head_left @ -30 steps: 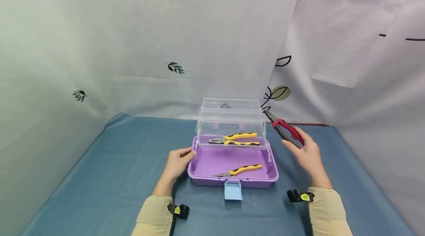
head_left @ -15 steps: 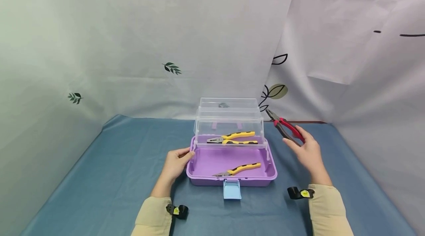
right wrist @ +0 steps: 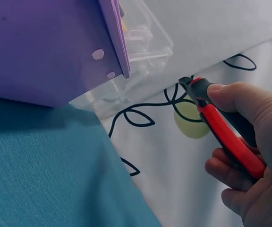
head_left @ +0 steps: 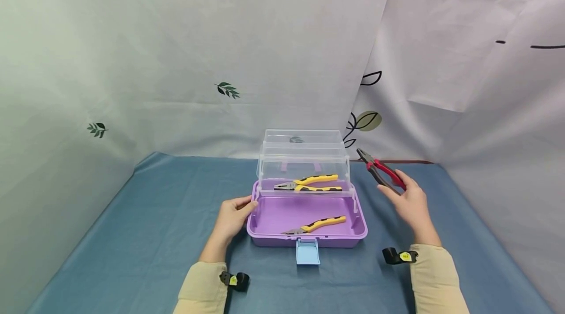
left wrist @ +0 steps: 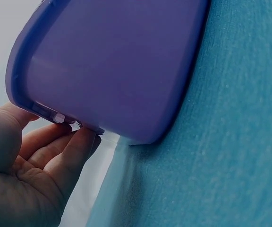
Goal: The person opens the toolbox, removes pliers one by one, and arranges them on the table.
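Pliers with red-black grips (head_left: 390,171) in right hand (head_left: 412,206), up in the air to the right of purple toolbox (head_left: 278,213), apart from it. Thumb along black handle, other fingers round the red one's side; handles spread, nose pointing away from the person and toward the toolbox side. At left hand (head_left: 231,216): pinch on the toolbox's left rim, thumb on top, other fingers along the outer wall, per left wrist view. Toolbox flat on blue cloth (head_left: 154,235), roughly mid-table, near the back edge. Clear lid (head_left: 304,152) open, at the back. Light-blue latch (head_left: 307,252) hanging down at the front, unfastened. Rear yellow-black pliers (head_left: 316,179) visible through the clear plastic toward the back, handles spread, nose to the left; can't tell whether in a tray or below one. Front yellow-black pliers (head_left: 325,223) on the toolbox floor near the front wall, narrow nose to the left. Black strap (head_left: 240,282) with yellow tag at left beige sleeve (head_left: 204,284), matching strap (head_left: 390,256) at right beige sleeve (head_left: 434,274). Behind everything, pale backdrop (head_left: 265,34) with leaf prints.
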Demonstrator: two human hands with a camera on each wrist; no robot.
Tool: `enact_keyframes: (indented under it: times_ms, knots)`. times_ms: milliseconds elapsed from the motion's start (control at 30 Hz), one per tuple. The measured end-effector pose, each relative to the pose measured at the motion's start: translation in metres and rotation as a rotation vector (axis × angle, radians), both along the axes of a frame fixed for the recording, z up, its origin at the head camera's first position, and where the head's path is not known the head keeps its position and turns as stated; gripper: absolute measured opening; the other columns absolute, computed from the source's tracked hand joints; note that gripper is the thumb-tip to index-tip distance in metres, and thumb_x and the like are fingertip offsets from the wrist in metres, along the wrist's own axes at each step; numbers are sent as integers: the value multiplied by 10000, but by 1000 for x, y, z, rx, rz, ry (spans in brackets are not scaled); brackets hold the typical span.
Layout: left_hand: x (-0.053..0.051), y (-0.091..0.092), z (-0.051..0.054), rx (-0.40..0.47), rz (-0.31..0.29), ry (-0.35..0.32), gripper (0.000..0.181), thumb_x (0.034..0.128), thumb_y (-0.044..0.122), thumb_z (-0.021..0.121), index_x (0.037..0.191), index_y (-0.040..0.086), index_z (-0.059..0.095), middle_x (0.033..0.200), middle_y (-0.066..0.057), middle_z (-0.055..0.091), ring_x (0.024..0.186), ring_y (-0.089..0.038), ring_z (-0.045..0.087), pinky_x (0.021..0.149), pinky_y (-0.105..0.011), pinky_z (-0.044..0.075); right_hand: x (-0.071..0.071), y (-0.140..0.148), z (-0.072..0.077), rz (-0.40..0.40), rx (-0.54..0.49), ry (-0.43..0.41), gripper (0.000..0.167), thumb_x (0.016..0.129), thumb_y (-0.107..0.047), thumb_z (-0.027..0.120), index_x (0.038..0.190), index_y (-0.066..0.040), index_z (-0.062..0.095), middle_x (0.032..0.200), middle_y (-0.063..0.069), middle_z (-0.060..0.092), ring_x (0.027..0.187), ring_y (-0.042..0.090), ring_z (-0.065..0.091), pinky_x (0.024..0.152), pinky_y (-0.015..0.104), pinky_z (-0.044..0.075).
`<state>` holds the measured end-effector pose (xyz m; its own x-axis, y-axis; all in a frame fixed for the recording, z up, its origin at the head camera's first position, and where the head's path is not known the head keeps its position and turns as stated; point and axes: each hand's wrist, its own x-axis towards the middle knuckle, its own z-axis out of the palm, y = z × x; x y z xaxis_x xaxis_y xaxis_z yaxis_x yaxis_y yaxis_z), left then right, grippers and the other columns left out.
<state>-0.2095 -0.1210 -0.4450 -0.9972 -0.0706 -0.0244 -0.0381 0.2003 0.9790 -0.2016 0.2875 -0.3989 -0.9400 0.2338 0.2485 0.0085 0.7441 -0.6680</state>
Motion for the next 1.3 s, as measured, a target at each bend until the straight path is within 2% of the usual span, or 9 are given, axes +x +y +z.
enact_keyframes:
  times_ms: [333,800,900,1000,1100,1300]
  knots:
    - [1,0,1,-4,-2,4,329,868,112,667,1160,-38,653,1046,-220,693,825,-150,674,670,-250,572,-1,4,-1,-11,18,-29,779,857,-438,663,1422,15,374,1299,311,467,901,312,460,631,290,390]
    - [1,1,1,9,-9,15,323,875,110,660,1162,-40,650,1053,-226,689,840,-156,677,692,-264,578,-2,9,-5,-5,80,-52,761,866,-401,661,1391,76,384,1224,330,492,778,281,479,596,289,359]
    - [2,1,1,13,-10,18,325,873,106,662,1159,-48,649,1053,-231,687,830,-143,672,687,-249,574,-2,10,-6,-4,87,-62,769,866,-404,660,1392,80,378,1251,339,484,819,301,489,634,335,400]
    - [3,1,3,14,-15,23,337,874,115,664,1165,-52,643,1061,-236,683,846,-155,671,687,-240,571,-3,11,-6,-3,85,-79,772,869,-395,659,1400,82,364,1287,350,465,923,356,506,731,449,459]
    - [3,1,3,16,-16,23,343,875,120,665,1168,-56,639,1064,-238,682,855,-167,672,685,-238,571,-3,12,-6,4,80,-97,771,874,-384,656,1403,89,353,1302,361,452,1029,406,503,834,553,450]
    - [3,1,2,-4,-9,26,339,869,120,670,1161,-51,646,1068,-235,681,839,-119,667,702,-239,571,-3,13,-7,10,68,-148,769,877,-374,651,1404,94,345,1318,362,446,1089,431,492,905,597,434]
